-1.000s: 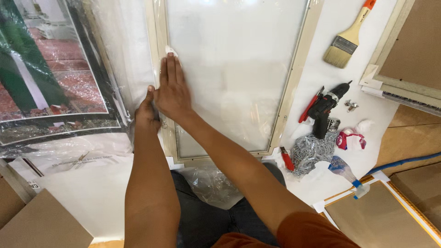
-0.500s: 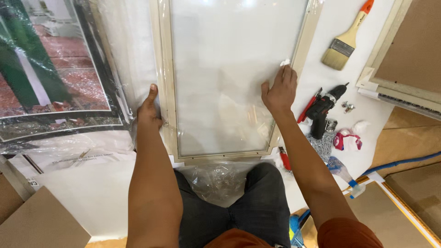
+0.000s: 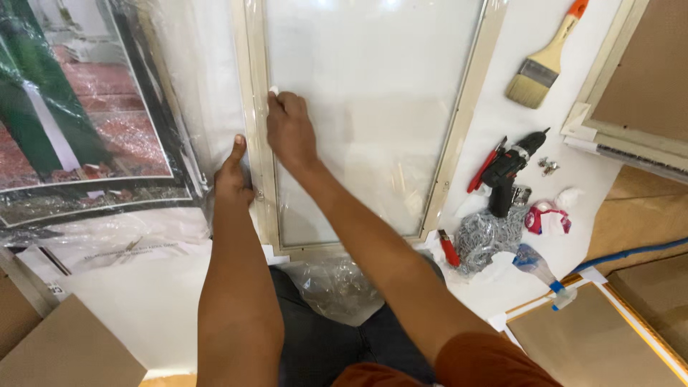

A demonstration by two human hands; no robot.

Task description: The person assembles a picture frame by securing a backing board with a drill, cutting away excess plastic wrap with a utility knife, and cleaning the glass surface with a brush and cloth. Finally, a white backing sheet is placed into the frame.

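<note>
Two bare hands rest on a big picture frame (image 3: 466,122) that lies flat on the white floor, right in front of the person. The frame is pale cream, with a white sheet under its glass and thin clear plastic wrap (image 3: 208,93) over it. The left hand (image 3: 233,175) grips the frame's left edge from the outside, thumb pointing up along the rail and the other fingers tucked out of sight. The right hand (image 3: 290,132) lies just beside it on the inside of the same rail, fingers curled down onto the glass. It seems to pinch a little bit of the wrap at its fingertips (image 3: 274,93), but I cannot tell for sure. The two hands are very close, with only the rail between them. To the left of the frame lies a green and red poster (image 3: 64,122) under crinkly plastic. To the right of the frame lie a paintbrush (image 3: 541,61) with an orange handle, a black and red drill (image 3: 509,168), a red pen-like tool (image 3: 486,165), some small metal screws (image 3: 548,166), a pile of silver chain (image 3: 484,240) and a small red cutter (image 3: 449,249). A crumpled clear bag (image 3: 333,287) sits on the person's dark trousers, below the frame's near end. Brown-backed frames (image 3: 645,79) lie at the far right.
</note>
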